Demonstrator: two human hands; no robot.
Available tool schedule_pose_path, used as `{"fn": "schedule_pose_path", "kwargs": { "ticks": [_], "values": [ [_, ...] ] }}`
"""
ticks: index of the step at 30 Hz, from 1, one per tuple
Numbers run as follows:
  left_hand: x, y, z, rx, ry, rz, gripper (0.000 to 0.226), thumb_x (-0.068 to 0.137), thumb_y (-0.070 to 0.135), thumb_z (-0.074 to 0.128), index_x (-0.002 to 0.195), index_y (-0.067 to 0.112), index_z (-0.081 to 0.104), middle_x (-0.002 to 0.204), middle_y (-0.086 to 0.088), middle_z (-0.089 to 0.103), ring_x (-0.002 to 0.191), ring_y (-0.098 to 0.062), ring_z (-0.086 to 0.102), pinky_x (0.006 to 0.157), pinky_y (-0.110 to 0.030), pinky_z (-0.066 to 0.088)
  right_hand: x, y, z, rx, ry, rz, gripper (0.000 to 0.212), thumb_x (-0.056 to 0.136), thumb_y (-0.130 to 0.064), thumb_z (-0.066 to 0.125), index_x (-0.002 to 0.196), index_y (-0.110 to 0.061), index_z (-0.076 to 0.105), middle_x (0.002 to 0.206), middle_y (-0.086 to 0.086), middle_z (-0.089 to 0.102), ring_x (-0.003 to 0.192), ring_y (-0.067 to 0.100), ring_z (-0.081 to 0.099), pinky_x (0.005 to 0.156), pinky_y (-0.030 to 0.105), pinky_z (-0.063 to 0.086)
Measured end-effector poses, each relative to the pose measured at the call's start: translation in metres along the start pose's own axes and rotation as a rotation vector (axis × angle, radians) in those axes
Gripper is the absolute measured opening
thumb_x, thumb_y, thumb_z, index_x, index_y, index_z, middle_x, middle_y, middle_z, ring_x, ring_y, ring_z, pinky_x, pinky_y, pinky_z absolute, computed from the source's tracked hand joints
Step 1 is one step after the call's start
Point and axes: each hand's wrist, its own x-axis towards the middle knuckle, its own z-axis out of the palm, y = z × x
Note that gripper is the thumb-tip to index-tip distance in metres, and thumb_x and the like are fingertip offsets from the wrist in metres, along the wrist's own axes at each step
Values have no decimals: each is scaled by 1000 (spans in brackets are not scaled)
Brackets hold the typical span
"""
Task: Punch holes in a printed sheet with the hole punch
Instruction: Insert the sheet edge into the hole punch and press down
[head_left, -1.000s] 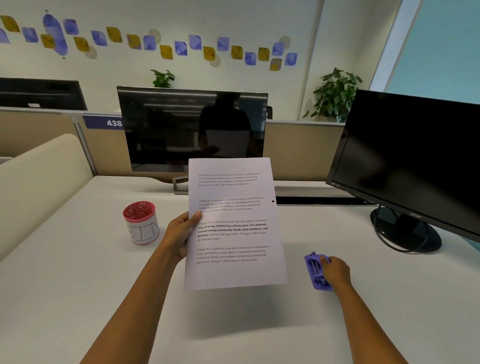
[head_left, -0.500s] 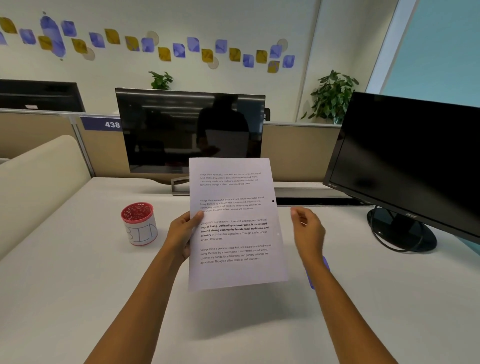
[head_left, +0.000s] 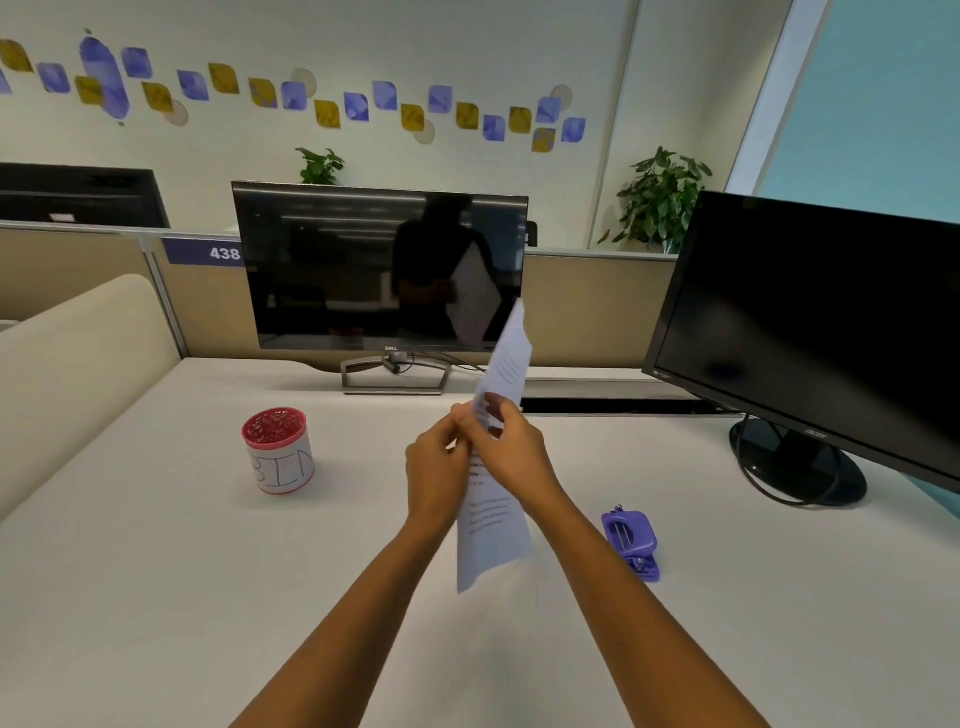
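White bench (head_left: 156, 597), carrying: one red-rimmed cup (head_left: 279, 451), lettered, set at the left; one dark monitor (head_left: 382, 270) on a metal stand, placed at the rear; a second dark monitor (head_left: 810, 332), angled at the right. Two potted plants (head_left: 660, 200) are seen behind the partition (head_left: 78, 265), which is numbered 438.

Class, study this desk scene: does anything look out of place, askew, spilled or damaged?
Nothing is spilled or broken. The printed sheet is held edge-on and tilted between both hands, and the purple hole punch lies untouched on the desk right of it. The red-rimmed cup stands upright.
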Motion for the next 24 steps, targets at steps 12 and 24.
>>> {"fn": "schedule_pose_path", "kwargs": {
  "ticks": [12, 24],
  "values": [
    [15, -10, 6, 45, -172, -34, 54, 85, 38, 60, 135, 22, 46, 142, -2, 48, 128, -15, 45, 99, -21, 33, 26, 5, -51, 32, 175, 49, 36, 97, -15, 32, 128, -11, 50, 128, 13, 57, 112, 29, 55, 95, 37, 47],
    [61, -44, 14, -378, -405, -715, 46, 95, 35, 45, 132, 7, 46, 138, -7, 49, 120, -28, 50, 99, -38, 40, 48, 24, -128, 352, -62, 151, 22, 99, -19, 40, 96, -27, 60, 95, -5, 66, 87, 16, 64, 59, 25, 54]
  ]
}}
